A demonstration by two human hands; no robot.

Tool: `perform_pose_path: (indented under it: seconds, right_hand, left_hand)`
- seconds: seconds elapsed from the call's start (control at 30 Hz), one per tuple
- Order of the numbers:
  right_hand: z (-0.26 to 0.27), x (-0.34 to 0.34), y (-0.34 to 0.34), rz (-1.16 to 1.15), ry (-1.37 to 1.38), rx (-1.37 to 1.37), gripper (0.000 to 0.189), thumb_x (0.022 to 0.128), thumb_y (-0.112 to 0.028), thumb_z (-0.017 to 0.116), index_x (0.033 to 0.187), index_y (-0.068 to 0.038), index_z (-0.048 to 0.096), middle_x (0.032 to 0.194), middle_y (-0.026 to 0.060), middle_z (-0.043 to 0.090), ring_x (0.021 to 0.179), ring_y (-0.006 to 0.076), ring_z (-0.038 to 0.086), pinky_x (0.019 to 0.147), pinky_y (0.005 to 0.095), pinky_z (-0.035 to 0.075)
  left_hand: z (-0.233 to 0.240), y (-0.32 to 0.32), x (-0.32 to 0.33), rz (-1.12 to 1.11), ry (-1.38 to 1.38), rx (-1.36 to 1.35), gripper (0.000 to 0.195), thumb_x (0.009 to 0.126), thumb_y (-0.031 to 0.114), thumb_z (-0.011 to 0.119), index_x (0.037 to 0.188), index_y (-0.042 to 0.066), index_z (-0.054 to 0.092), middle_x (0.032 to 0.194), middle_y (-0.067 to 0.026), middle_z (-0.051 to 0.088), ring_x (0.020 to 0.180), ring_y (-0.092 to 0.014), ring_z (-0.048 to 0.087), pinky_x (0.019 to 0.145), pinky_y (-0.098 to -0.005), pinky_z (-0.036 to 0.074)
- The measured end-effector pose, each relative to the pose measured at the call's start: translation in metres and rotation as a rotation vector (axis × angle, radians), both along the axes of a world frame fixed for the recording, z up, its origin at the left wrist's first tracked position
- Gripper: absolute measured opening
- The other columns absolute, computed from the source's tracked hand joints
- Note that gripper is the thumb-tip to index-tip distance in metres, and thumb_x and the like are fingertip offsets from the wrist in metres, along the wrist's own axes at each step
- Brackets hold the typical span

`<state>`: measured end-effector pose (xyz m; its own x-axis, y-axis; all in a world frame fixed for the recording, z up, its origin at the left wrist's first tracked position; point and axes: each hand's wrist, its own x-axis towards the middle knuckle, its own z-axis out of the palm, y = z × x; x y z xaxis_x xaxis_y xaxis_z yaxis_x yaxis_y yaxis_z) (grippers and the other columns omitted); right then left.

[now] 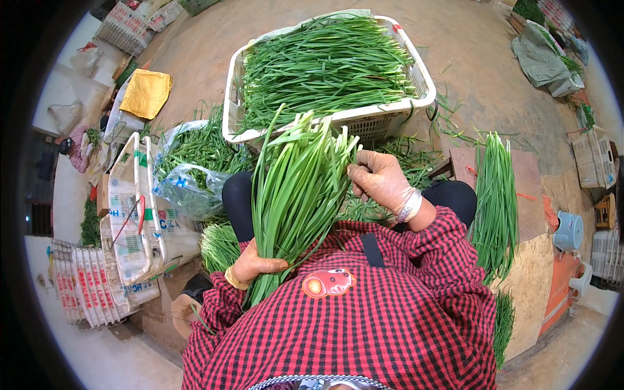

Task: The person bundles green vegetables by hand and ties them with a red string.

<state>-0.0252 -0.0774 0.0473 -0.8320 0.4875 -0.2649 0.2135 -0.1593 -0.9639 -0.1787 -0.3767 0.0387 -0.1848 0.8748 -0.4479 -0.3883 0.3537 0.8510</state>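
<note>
A thick bunch of garlic chives (300, 195) slants up from my lap, its pale cut ends towards the crate. My left hand (256, 265), in a thin glove, grips it low around the leaves. At the bunch's right edge, just below the pale ends, is my right hand (380, 183), also gloved, with fingers curled. Its fingertips meet the outer stems; whether they pinch one is hidden. Beyond the bunch stands a white plastic crate (426, 92) heaped with chives (326, 63) laid crosswise. Another long bunch (495, 195) lies on a board to my right.
Left of my knee, a clear plastic bag (190, 190) holds loose green leaves. White crates (129, 209) stand on edge beyond it. A further bunch (219, 246) lies by my left leg. Leaf scraps (409, 151) litter the floor before me. A blue plastic stool (569, 231) is at far right.
</note>
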Motion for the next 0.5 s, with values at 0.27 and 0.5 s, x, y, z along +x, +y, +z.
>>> perform_pose_path:
  seconds: [0.27, 0.5]
  right_hand:
    - [-0.059, 0.014, 0.079, -0.457, 0.092, 0.204, 0.019, 0.093, -0.017, 0.063, 0.105, -0.005, 0.070, 0.067, 0.0072, 0.068, 0.052, 0.0149, 0.061, 0.052, 0.0305, 0.049]
    - [-0.018, 0.026, 0.076, 0.100, 0.113, 0.371, 0.082, 0.081, -0.040, 0.077, 0.146, -0.002, 0.043, 0.148, 0.0230, 0.045, 0.138, 0.0315, 0.042, 0.115, 0.0370, 0.033]
  left_hand:
    - [0.012, -0.012, -0.014, -0.091, -0.041, -0.071, 0.056, 0.075, 0.001, 0.077, 0.127, 0.001, 0.058, 0.111, -0.0055, 0.067, 0.098, -0.015, 0.063, 0.086, -0.0317, 0.052]
    - [0.009, -0.013, -0.011, -0.161, 0.063, -0.048, 0.075, 0.073, -0.007, 0.076, 0.142, 0.004, 0.047, 0.130, -0.0054, 0.059, 0.116, -0.016, 0.057, 0.096, -0.0331, 0.048]
